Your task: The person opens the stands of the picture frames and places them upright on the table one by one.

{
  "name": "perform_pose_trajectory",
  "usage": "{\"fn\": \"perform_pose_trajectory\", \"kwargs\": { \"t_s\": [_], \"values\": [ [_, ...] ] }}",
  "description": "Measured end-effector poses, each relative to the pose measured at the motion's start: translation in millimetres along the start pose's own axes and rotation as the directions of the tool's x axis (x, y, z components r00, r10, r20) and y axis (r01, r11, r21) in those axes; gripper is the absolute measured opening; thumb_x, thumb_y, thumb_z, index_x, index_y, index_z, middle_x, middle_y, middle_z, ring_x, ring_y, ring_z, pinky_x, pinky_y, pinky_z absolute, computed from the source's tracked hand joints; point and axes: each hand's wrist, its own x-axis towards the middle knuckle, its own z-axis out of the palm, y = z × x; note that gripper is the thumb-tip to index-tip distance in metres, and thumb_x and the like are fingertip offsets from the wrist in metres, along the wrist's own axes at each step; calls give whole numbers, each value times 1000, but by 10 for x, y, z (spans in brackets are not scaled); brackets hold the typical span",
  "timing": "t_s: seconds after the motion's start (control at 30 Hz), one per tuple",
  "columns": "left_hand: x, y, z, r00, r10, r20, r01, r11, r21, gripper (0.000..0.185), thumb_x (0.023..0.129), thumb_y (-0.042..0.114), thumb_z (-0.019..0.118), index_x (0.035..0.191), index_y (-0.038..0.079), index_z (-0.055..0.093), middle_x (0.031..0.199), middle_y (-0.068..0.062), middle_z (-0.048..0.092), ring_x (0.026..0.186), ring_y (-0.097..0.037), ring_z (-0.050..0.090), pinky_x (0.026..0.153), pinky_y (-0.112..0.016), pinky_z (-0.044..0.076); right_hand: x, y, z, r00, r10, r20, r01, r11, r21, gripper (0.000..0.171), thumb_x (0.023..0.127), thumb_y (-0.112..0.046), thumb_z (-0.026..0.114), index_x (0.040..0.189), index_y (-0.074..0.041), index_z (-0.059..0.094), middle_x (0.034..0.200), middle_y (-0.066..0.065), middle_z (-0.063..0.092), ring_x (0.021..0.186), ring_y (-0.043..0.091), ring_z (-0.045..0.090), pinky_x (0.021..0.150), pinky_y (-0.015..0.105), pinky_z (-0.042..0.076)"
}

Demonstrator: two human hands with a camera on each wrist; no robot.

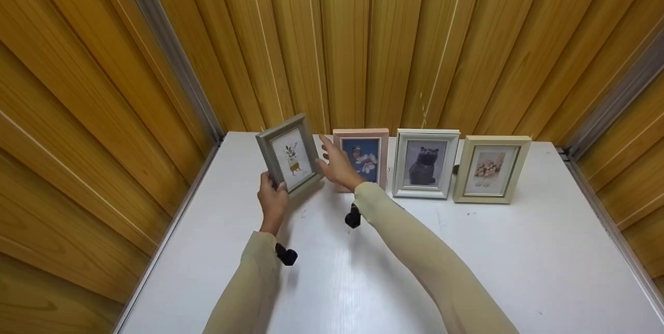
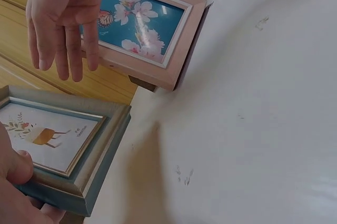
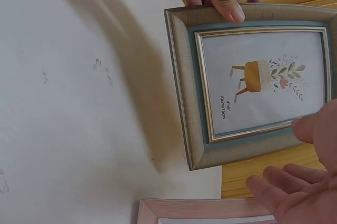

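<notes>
My left hand (image 1: 273, 202) grips a grey-brown picture frame (image 1: 267, 150) by its lower left side, thumb on the front and fingers behind. The frame is tilted, lifted off the white table, and shows a potted plant print (image 3: 258, 76). My right hand (image 1: 340, 165) is beside the frame's right edge, its fingers extended, as the left wrist view shows. In the right wrist view its thumb (image 3: 310, 129) overlaps the frame's border; whether it touches cannot be told. Behind the right hand stands a pink frame (image 1: 361, 132) with a flower picture, partly hidden.
To the right, a white frame (image 1: 452, 168) with a grey cat picture and a cream frame (image 1: 513, 178) with a flower picture stand upright in line. Wood-panelled walls (image 1: 345, 38) enclose the white table (image 1: 544, 251) at the back and sides.
</notes>
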Motion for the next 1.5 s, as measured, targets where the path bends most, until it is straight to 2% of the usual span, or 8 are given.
{"fn": "perform_pose_trajectory", "kwargs": {
  "t_s": [0.23, 0.4, 0.6, 0.73, 1.0, 1.17, 1.37, 1.5],
  "values": [
    [47, -5, -62, 999, -27, 25, 26, 1000, 16, 40, 99, -11, 51, 138, -4, 45, 142, -32, 54, 133, -40, 54, 105, -50, 47, -3, -4, 32, 999, 22, -26, -23, 999, -34, 69, 103, -6, 59, 162, -6, 24, 152, 25, 48, 128, 39, 59, 102, 46, 50],
    [61, -1, -104, 998, -45, 48, 44, 999, 22, 40, 99, -11, 51, 138, -5, 45, 143, -32, 54, 134, -40, 53, 107, -50, 45, -12, -5, 61, 998, 43, -38, -45, 997, -55, 66, 104, -7, 58, 162, -8, 26, 153, 21, 48, 135, 35, 53, 108, 46, 46],
    [73, -16, -111, 998, -24, 56, 23, 1000, 20, 39, 98, -12, 50, 136, -7, 47, 139, -33, 56, 131, -41, 56, 106, -51, 47, -33, -26, 83, 995, 94, -31, -95, 995, -26, 64, 106, -10, 55, 163, -13, 25, 157, 18, 44, 143, 34, 44, 115, 50, 37],
    [83, -21, -102, 998, -34, 60, 33, 999, 8, 40, 98, -11, 50, 137, -6, 46, 140, -32, 56, 131, -40, 56, 106, -50, 47, -35, -22, 75, 996, 87, -36, -88, 996, -15, 64, 106, -9, 55, 163, -12, 26, 156, 18, 44, 143, 34, 44, 116, 49, 36],
    [119, -5, -112, 991, -68, 119, 64, 997, 35, 43, 102, -8, 45, 144, -3, 42, 147, -28, 51, 137, -38, 50, 111, -48, 42, -34, -16, 63, 998, 37, -59, -39, 999, -37, 61, 104, -5, 55, 159, -4, 31, 147, 23, 54, 135, 34, 52, 111, 46, 42],
    [227, 25, -111, 984, -79, 162, 67, 995, 79, 43, 104, -6, 43, 147, -2, 38, 150, -27, 48, 140, -38, 47, 113, -49, 40, -59, -13, 57, 996, 72, -58, -73, 997, -14, 64, 104, -8, 56, 161, -4, 27, 151, 24, 49, 137, 35, 50, 113, 48, 40],
    [374, 13, -115, 980, -74, 186, 54, 992, 110, 43, 105, -4, 42, 148, -3, 37, 148, -28, 48, 139, -39, 48, 113, -50, 40, -114, -32, 65, 990, 136, -27, -136, 991, -1, 71, 105, -13, 55, 164, -6, 17, 160, 22, 38, 145, 35, 40, 117, 49, 33],
    [448, 1, -132, 977, -90, 191, 65, 989, 133, 43, 105, -4, 41, 148, -3, 37, 149, -28, 48, 139, -39, 48, 113, -50, 39, -135, -45, 103, 989, 145, -17, -145, 989, 4, 73, 105, -14, 55, 164, -6, 13, 163, 22, 31, 147, 35, 37, 118, 49, 33]
  ]
}}
